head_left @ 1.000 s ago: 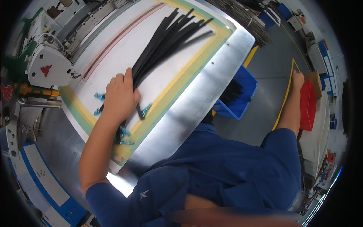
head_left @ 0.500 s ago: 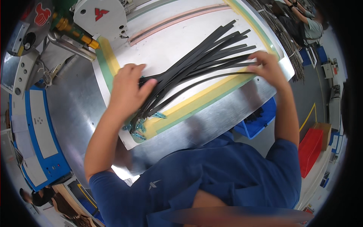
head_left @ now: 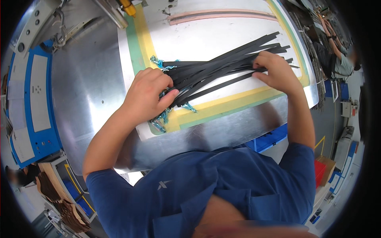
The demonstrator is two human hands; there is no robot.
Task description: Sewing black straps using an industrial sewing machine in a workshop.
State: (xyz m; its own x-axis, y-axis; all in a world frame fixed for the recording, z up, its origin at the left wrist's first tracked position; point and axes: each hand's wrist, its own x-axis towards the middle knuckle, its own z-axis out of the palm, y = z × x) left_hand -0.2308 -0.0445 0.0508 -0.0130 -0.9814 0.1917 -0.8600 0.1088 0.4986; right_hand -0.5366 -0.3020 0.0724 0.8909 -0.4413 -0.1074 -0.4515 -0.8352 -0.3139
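Note:
Several long, flat black straps (head_left: 226, 63) lie in a loose bundle across the white work surface, crossing one another. Small metal hooks wrapped in teal film (head_left: 158, 126) stick out at their left end. My left hand (head_left: 149, 93) curls over that hooked end, thumb on the near side and fingers on the far side, gripping the bundle. Toward the free ends, my right hand (head_left: 274, 71) pinches some straps between thumb and fingers. How many straps each hand holds is hidden.
Yellow and green tape (head_left: 238, 97) borders the white surface on a metal table (head_left: 91, 99). A pink strip (head_left: 222, 16) runs across the far side. Machine parts (head_left: 113, 14) stand at the far left. A blue bin (head_left: 270, 139) sits below the near edge. Another person (head_left: 343, 63) is at far right.
The fanned straps are drawn closer together. My right hand has moved inward from the tip of the nearest strap onto the bundle. The whole view has shifted.

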